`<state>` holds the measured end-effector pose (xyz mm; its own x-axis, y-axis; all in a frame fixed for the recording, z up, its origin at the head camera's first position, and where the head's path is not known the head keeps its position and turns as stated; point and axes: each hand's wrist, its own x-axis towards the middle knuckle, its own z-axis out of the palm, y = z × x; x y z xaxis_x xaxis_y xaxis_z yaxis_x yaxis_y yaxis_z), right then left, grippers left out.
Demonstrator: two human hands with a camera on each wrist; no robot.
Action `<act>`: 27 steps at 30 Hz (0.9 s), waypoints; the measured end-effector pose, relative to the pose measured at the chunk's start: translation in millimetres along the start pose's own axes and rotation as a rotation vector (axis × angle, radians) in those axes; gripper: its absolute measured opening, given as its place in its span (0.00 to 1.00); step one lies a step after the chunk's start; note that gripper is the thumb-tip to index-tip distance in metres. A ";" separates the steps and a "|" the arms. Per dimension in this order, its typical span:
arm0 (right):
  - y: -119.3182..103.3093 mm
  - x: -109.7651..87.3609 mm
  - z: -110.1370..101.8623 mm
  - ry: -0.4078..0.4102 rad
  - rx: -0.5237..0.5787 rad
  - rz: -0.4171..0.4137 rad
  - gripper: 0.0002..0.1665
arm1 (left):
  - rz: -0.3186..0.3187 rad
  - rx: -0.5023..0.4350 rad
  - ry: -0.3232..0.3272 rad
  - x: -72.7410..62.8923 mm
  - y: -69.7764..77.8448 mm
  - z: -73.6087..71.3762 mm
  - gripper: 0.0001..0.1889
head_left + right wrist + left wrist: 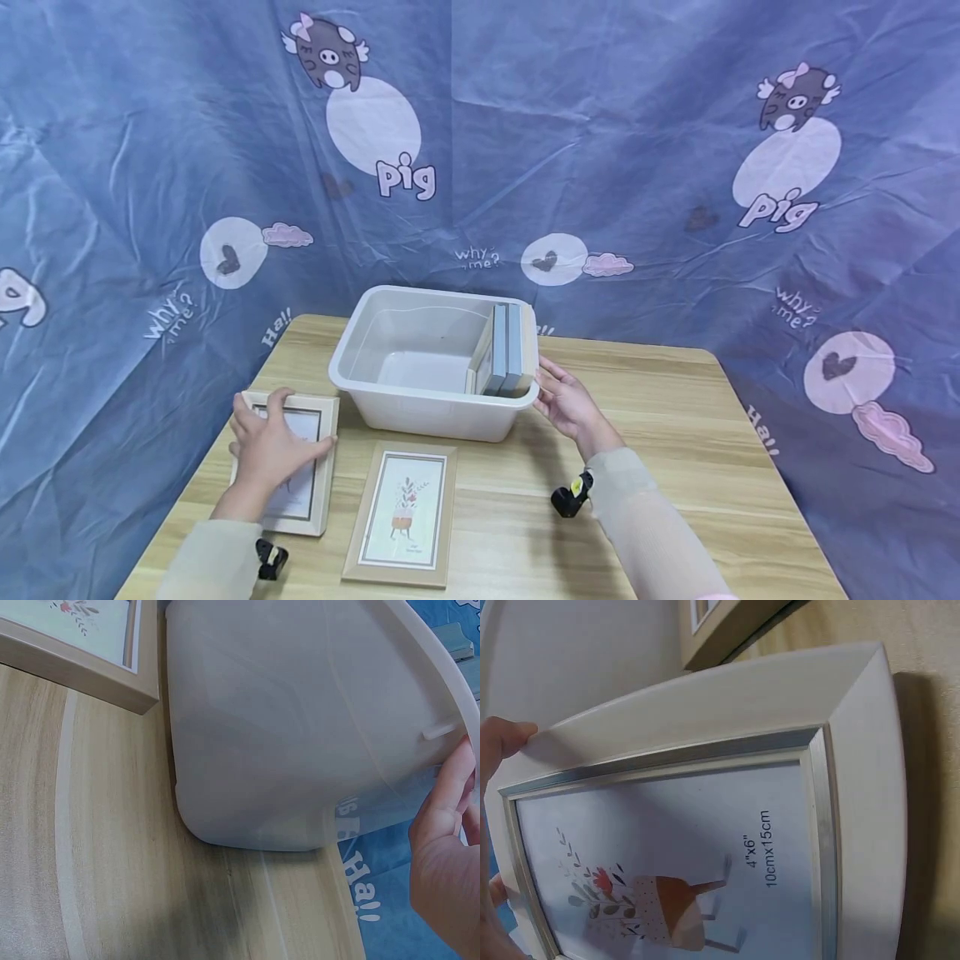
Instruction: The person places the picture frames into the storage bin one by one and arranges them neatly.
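Observation:
My left hand (270, 446) grips a cream picture frame (322, 475) at the table's left side, thumb on its right edge and fingers across its top. The left wrist view shows this picture frame (870, 787) close up, with a silver inner border and a potted-plant print. My right hand (570, 404) holds the right end of a white plastic bin (435, 414) by the rim, as the right wrist view also shows. Several picture frames (513, 342) stand on edge against the bin's right wall.
A tan picture frame (450, 500) lies face up on the wooden table (660, 417), in front of the bin. Blue printed cloth (637, 167) hangs behind and beside the table. A small black device (572, 496) sits at the right wrist, and another black device (272, 558) at the left.

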<state>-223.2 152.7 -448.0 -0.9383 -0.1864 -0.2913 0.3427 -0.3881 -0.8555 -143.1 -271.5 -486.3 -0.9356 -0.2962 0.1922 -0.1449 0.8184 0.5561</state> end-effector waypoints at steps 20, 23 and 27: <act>-0.1 1.2 -2.8 0.005 0.013 -0.004 0.30 | 0.272 -0.236 0.320 6.2 -1.8 -14.8 0.52; 0.3 1.3 -3.4 -0.001 0.017 -0.007 0.31 | 0.337 -0.259 0.370 8.2 -0.2 -18.2 0.51; 1.1 1.6 -3.8 -0.006 0.021 -0.009 0.31 | 0.437 -0.276 0.431 12.8 3.4 -23.2 0.52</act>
<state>-224.5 155.4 -450.9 -0.9411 -0.1885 -0.2807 0.3350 -0.4083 -0.8492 -148.1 -283.9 -463.1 -0.6691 -0.1831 0.7203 0.3592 0.7687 0.5291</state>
